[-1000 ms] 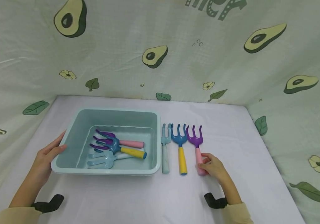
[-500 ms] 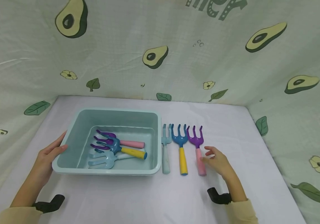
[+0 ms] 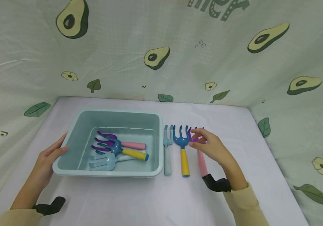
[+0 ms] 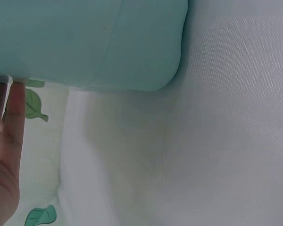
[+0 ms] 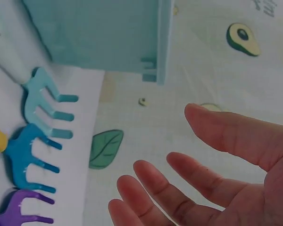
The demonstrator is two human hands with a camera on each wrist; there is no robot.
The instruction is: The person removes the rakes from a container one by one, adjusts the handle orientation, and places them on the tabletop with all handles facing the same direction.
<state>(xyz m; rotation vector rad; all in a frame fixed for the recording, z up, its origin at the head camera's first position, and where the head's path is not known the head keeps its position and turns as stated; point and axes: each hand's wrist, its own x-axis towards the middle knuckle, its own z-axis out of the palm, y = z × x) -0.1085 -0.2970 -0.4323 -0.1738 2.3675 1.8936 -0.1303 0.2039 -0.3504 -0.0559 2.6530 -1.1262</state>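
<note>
My left hand (image 3: 45, 160) holds the pale teal plastic tub (image 3: 107, 173) at its left rim, the thumb on the rim and the fingers against the outer side. In the left wrist view two straight fingers (image 4: 15, 122) reach the tub wall. My right hand (image 3: 208, 146) hovers above a purple hand fork with a pink handle (image 3: 201, 163), partly hiding its tines. Its fingers are loosely bent, with nothing between them and the thumb in the right wrist view. Left of that fork lie a blue fork with a yellow handle (image 3: 184, 161) and a pale blue fork (image 3: 167, 160).
Inside the tub lie a purple fork with a pink handle (image 3: 133, 145), a blue fork with a yellow handle (image 3: 134, 153) and a pale blue fork (image 3: 109, 161), overlapping. A white cloth (image 3: 138, 201) covers the table. Avocado-print fabric (image 3: 116, 62) hangs behind it.
My right hand has let go of the pink handle on the table and moved up and left over the purple tines. The left hand and the tub have hardly moved.
</note>
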